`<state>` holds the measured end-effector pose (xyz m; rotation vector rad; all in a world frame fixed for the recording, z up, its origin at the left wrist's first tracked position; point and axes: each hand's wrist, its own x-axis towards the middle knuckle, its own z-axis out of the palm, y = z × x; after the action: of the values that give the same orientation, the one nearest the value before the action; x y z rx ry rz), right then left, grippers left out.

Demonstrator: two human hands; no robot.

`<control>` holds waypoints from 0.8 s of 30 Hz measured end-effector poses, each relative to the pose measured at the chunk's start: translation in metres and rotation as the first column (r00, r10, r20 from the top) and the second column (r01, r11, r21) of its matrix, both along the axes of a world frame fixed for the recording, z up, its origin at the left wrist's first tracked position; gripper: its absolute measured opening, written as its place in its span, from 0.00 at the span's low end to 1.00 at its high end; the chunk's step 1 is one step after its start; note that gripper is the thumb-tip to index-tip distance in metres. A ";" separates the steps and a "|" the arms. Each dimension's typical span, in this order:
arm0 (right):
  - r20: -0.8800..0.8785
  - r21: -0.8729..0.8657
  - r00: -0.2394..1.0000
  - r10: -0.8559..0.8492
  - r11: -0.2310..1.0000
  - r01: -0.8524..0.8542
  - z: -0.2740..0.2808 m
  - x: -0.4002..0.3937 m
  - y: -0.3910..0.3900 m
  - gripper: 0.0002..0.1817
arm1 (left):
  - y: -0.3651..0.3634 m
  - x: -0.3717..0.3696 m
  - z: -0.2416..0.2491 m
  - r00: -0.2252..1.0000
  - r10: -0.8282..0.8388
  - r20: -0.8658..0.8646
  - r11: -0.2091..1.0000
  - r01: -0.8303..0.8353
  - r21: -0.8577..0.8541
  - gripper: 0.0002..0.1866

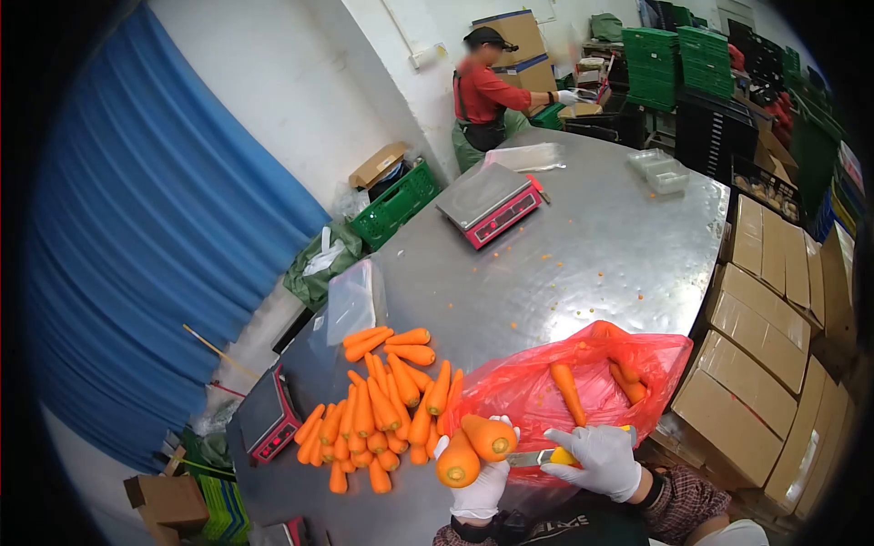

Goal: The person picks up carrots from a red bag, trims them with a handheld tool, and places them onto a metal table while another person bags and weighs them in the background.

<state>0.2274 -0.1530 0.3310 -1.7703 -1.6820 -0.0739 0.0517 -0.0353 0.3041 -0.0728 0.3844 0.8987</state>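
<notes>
My left hand point(478, 491), in a white glove, grips two peeled carrots point(473, 448) with their cut ends toward the camera. My right hand point(601, 460), also gloved, holds a yellow-handled knife point(544, 457) whose blade points at the carrots. Just behind both hands lies a red plastic bag point(546, 382) with a few carrots inside. To the left of my hands, a pile of several carrots point(387, 405) rests on the round metal table point(583, 264).
A red scale point(490, 202) sits mid-table and another scale point(266, 417) at its left edge. Clear trays point(660, 168) lie far right. Cardboard boxes point(760, 337) stand along the right. A person in red point(487, 96) works beyond the table near green crates point(678, 64).
</notes>
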 end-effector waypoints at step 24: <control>-0.034 0.088 0.991 -0.132 0.987 0.134 -0.003 -0.001 0.054 0.20 | -0.006 -0.015 -0.017 0.945 0.065 -0.319 0.964 0.023 0.264 0.35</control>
<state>0.2268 -0.0989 0.3284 -1.8051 -1.5159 -0.1812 0.0364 -0.0410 0.2867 0.3231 0.5681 0.9789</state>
